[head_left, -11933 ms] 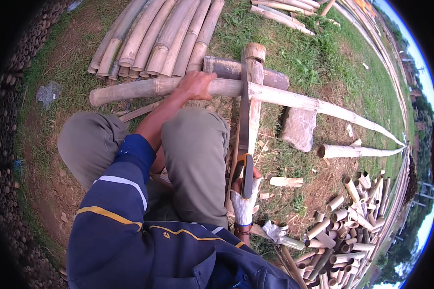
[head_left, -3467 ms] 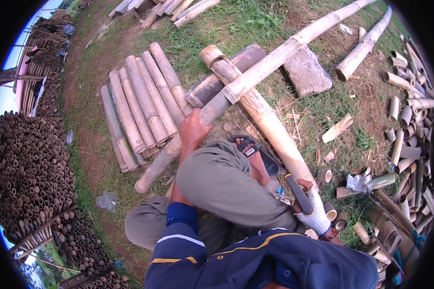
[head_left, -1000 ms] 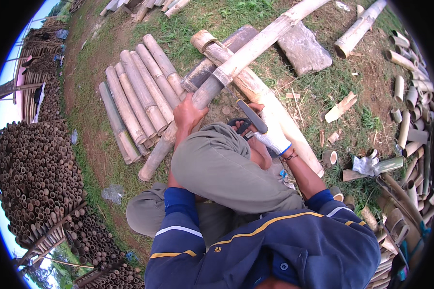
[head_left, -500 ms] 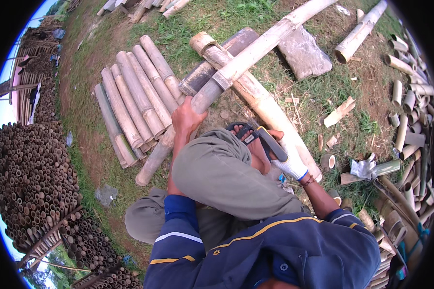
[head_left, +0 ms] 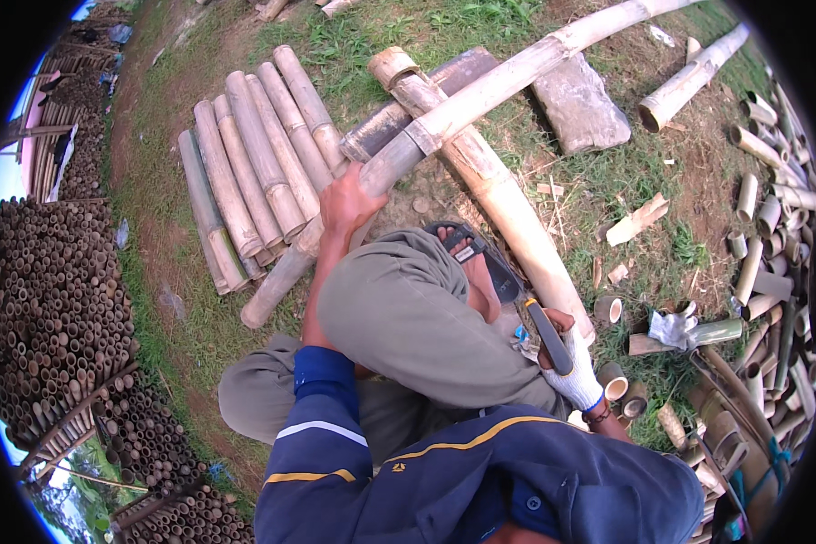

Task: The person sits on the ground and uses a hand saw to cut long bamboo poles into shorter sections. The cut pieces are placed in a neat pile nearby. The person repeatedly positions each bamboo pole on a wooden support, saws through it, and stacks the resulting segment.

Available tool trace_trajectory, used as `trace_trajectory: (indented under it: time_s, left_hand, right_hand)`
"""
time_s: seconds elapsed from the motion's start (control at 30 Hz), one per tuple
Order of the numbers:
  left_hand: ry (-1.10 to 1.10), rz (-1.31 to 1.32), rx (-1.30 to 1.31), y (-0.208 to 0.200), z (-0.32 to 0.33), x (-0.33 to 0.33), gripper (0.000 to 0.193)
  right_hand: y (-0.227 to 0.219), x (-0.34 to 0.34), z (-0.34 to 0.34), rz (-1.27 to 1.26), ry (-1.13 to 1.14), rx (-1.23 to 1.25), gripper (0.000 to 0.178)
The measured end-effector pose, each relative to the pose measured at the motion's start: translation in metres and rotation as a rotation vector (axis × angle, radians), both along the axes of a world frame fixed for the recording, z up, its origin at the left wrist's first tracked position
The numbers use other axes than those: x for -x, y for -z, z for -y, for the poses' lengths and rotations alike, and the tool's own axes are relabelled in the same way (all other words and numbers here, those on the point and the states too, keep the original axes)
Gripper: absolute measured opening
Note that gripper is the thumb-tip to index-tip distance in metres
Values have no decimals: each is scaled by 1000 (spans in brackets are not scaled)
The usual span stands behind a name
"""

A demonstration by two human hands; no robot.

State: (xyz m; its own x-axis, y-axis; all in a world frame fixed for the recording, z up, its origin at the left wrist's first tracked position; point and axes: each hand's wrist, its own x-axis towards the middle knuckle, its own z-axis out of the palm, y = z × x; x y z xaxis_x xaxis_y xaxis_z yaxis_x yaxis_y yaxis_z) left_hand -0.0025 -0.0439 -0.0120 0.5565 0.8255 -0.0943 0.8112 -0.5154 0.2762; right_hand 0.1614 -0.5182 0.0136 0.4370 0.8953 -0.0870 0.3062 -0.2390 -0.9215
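Note:
My left hand (head_left: pixel 346 201), bare, is closed around a long bamboo pole (head_left: pixel 508 80). The pole lies slantwise across a thicker bamboo log (head_left: pixel 503 195) and a dark, weathered piece of wood (head_left: pixel 383 132). In my right hand (head_left: pixel 575 370), which wears a white glove with bare fingertips, is a saw with a black and yellow handle (head_left: pixel 547 334). It is low beside my right foot, apart from the pole; its blade is hard to make out. My bent knee (head_left: pixel 394 304) is just below the pole.
Several cut bamboo lengths (head_left: pixel 261 159) lie side by side at left. A flat stone (head_left: pixel 582 107) sits beyond the log. Bamboo offcuts (head_left: pixel 771 213) are heaped at right, near a white glove (head_left: pixel 673 326). Large stacks of bamboo (head_left: pixel 54 299) stand far left.
My right hand has drawn the saw down and slightly right, away from the log. My left hand keeps its grip on the pole. The view has shifted a little.

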Motion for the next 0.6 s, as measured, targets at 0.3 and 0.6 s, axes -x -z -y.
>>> trace_trajectory:
  time_s: [0.3, 0.6]
  left_hand:
    - [-13, -23, 41, -6, -6, -10, 78]
    - [-28, -45, 34, -5, -7, 6, 77]
  right_hand:
    - [56, -34, -237, -62, 13, -193, 61]
    - [46, -13, -141, -109, 19, -130, 63]
